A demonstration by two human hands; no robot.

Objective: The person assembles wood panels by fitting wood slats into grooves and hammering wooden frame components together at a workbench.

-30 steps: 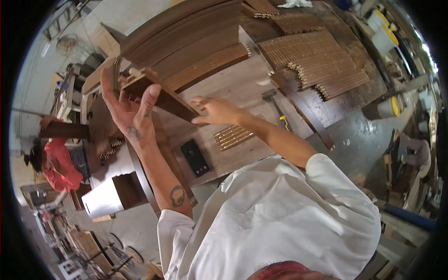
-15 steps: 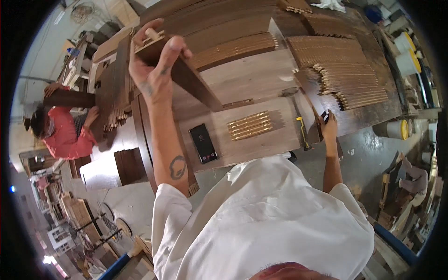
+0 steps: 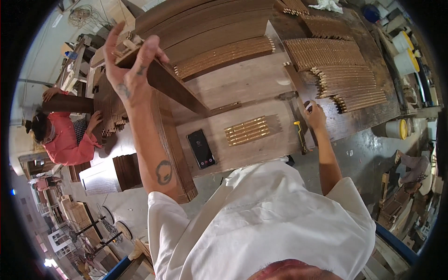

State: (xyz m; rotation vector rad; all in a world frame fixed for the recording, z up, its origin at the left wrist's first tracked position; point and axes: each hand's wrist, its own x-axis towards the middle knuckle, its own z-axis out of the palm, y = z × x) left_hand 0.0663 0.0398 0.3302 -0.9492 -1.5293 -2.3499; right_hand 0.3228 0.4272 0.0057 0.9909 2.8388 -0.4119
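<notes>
My left hand (image 3: 130, 70) is closed around the upper end of a dark brown wooden board (image 3: 175, 88). Pale tenon-like wood shows at that end, and the board slants down toward the tabletop. On the right, my right hand (image 3: 316, 116) is closed beside a narrow brown wooden strip (image 3: 295, 79). Something small and dark with a pale spot shows at its fingers, too unclear to name. A hammer (image 3: 299, 133) with a yellow and black handle lies next to that hand. Between my arms are a bundle of short brass-coloured pieces (image 3: 247, 130) and a black phone (image 3: 200, 148).
Rows of brown slats with pale ends (image 3: 347, 86) cover the table's right side. Long dark boards (image 3: 200, 21) lie across the far side. At the left, a person in a red top (image 3: 72, 140) handles a dark board. White buckets (image 3: 395, 129) stand at the right.
My left hand has moved left with the board's upper end. My right hand has shifted left and up, and the narrow strip beside it lies farther left.
</notes>
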